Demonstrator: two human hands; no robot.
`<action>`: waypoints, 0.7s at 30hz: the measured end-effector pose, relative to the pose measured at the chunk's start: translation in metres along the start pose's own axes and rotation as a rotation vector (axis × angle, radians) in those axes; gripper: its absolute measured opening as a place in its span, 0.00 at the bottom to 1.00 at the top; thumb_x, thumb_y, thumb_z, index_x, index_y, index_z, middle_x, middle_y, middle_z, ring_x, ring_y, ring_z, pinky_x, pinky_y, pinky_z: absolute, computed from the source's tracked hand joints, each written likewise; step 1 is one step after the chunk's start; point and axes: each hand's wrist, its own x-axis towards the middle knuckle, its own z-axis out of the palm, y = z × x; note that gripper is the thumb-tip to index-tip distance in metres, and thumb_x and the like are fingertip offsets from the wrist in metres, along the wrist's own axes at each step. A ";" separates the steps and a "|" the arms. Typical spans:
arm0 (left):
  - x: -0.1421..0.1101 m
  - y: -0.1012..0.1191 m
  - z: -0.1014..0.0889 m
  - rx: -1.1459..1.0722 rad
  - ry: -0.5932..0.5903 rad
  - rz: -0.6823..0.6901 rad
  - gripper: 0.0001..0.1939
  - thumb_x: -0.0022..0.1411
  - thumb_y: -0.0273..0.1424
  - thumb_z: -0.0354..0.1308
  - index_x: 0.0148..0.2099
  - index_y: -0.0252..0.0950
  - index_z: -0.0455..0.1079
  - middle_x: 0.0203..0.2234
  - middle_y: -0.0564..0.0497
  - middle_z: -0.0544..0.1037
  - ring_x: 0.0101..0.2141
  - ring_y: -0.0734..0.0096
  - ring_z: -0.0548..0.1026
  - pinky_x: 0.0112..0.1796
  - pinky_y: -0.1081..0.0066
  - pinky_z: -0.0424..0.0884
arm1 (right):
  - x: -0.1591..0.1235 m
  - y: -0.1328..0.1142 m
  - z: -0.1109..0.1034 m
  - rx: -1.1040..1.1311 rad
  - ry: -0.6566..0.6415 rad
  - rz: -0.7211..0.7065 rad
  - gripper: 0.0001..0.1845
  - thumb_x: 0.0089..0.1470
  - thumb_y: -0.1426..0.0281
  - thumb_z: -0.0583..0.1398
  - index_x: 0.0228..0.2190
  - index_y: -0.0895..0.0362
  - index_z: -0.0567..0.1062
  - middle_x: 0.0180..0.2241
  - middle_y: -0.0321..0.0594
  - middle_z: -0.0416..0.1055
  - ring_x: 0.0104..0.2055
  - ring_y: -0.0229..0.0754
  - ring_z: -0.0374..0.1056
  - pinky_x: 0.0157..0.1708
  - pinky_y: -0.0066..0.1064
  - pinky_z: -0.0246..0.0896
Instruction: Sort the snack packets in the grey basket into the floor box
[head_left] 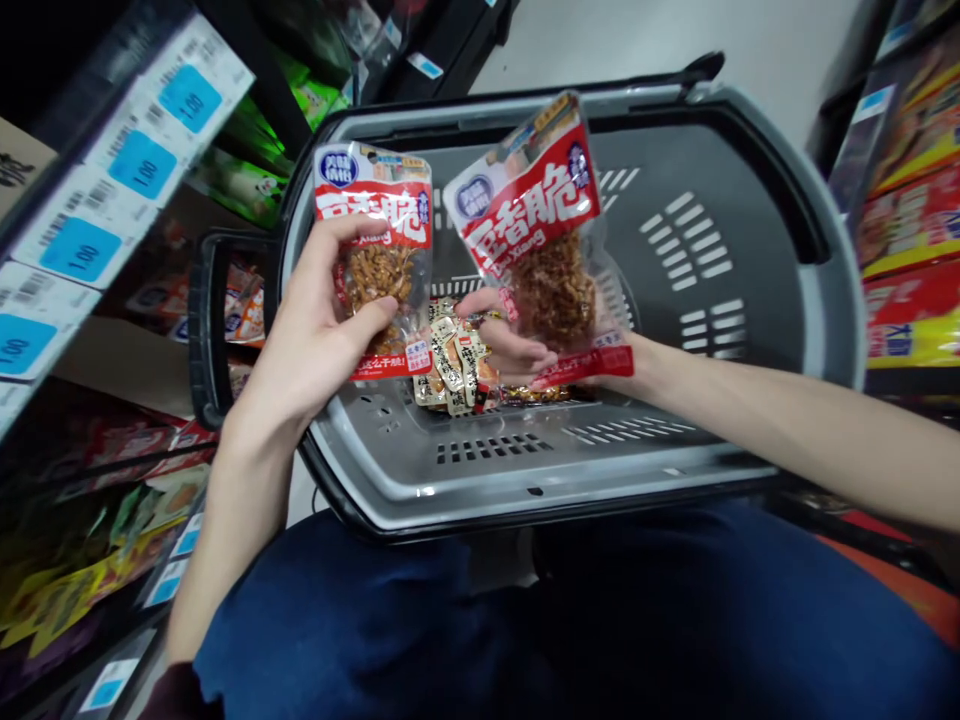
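My left hand (321, 315) grips a red-and-white snack packet (381, 280), fingers behind and over its left side and thumb across its front. A matching snack packet (555, 290), tilted, is in my right hand (514, 345), which lies mostly behind it with the fingertips showing at its lower left. Brown crispy pieces show through the clear window of both packets. The two are held over a grey shopping basket (540, 508). Beneath them, on the basket floor, lie several small cream-coloured packets (454, 370), partly covered by my right hand.
Shelves with blue-and-white price labels (142, 165) run along the left. Green snack bags (240, 185) sit behind them. More bagged goods (911, 230) stand on the right-hand shelf. Grey floor (600, 45) shows beyond the basket, and my blue-clad legs (360, 620) are below it.
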 end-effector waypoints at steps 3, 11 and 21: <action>0.000 0.000 0.000 0.008 0.009 0.003 0.32 0.58 0.40 0.73 0.62 0.42 0.68 0.58 0.47 0.74 0.58 0.52 0.73 0.65 0.46 0.66 | 0.004 0.007 -0.009 0.062 -0.276 -0.002 0.39 0.65 0.51 0.49 0.64 0.68 0.61 0.34 0.40 0.72 0.19 0.34 0.59 0.20 0.29 0.57; 0.002 -0.007 -0.002 -0.037 -0.004 0.043 0.31 0.58 0.38 0.73 0.62 0.49 0.70 0.59 0.52 0.74 0.59 0.50 0.71 0.68 0.42 0.61 | -0.002 0.003 0.003 -0.039 -0.068 0.088 0.39 0.62 0.47 0.49 0.61 0.63 0.65 0.39 0.45 0.78 0.20 0.36 0.62 0.21 0.30 0.54; 0.001 -0.008 -0.002 -0.060 0.000 0.045 0.33 0.57 0.34 0.73 0.63 0.51 0.68 0.61 0.54 0.72 0.60 0.49 0.69 0.70 0.40 0.57 | -0.009 0.007 0.004 -0.114 0.178 0.231 0.40 0.57 0.42 0.49 0.57 0.59 0.63 0.38 0.50 0.79 0.18 0.39 0.61 0.24 0.34 0.57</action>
